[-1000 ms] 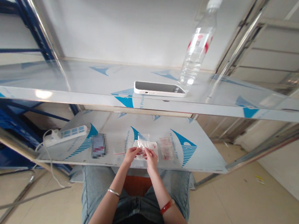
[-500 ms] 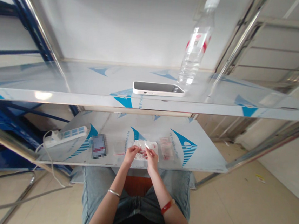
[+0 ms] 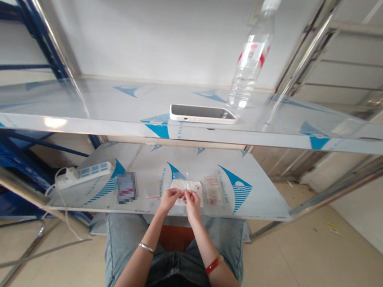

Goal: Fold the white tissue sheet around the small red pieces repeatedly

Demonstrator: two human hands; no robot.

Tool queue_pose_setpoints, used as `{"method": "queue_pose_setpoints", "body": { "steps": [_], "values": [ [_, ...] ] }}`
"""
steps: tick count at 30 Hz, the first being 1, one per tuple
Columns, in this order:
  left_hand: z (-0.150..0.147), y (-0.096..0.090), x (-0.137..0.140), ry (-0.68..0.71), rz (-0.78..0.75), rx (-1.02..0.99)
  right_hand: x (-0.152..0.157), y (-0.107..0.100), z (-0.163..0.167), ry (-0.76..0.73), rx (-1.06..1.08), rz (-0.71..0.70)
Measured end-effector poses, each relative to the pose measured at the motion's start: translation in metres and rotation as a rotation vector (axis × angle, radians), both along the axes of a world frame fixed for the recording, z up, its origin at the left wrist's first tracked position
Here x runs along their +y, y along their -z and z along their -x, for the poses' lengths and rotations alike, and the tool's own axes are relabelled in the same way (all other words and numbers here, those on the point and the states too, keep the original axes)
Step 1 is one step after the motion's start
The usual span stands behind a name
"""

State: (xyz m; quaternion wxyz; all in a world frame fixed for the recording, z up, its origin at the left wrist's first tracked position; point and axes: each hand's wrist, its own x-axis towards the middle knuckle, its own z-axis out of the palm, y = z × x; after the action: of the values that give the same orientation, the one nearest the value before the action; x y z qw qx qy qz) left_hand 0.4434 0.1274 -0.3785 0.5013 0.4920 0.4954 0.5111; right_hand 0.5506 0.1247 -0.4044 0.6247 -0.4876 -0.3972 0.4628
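My left hand [image 3: 170, 199] and my right hand [image 3: 191, 203] meet over a white sheet [image 3: 189, 187] with small red marks, on the lower shelf. Fingers of both hands are closed in a pinch, tips almost touching. Whatever lies between them is too small to make out; bits of dark red show just under the fingertips. To the right of the sheet lies a clear plastic bag [image 3: 214, 193] with thin reddish sticks and red bits. On the left is another clear packet [image 3: 153, 189] with a thin red strip by its lower edge.
A pixelated phone-like object [image 3: 126, 188] and a white power strip [image 3: 85, 174] with its cable lie at the left of the lower shelf [image 3: 257, 199]. The upper shelf [image 3: 112, 127] overhangs it, bearing a phone [image 3: 203, 114] and a water bottle [image 3: 252, 54].
My hands have come closer together, the fingertips now nearly meeting. Shiny clear plastic that showed between them is less visible over the white sheet.
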Motion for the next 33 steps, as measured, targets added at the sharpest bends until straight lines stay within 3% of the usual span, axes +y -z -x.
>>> {"method": "queue_pose_setpoints", "body": {
  "steps": [10, 19, 27, 33],
  "values": [
    [0.001, 0.005, 0.002, 0.000, -0.047, 0.011, -0.001, 0.002, 0.001, 0.007, -0.045, -0.030],
    [-0.003, -0.002, 0.000, 0.038, -0.017, 0.019, -0.008, -0.013, 0.002, 0.058, 0.060, 0.011],
    [-0.007, -0.015, -0.004, 0.122, 0.033, 0.020, -0.008, -0.017, 0.004, -0.205, 0.053, 0.010],
    [-0.007, -0.022, -0.007, 0.186, 0.054, 0.028, -0.009, -0.015, 0.006, -0.233, 0.042, 0.019]
  ]
}}
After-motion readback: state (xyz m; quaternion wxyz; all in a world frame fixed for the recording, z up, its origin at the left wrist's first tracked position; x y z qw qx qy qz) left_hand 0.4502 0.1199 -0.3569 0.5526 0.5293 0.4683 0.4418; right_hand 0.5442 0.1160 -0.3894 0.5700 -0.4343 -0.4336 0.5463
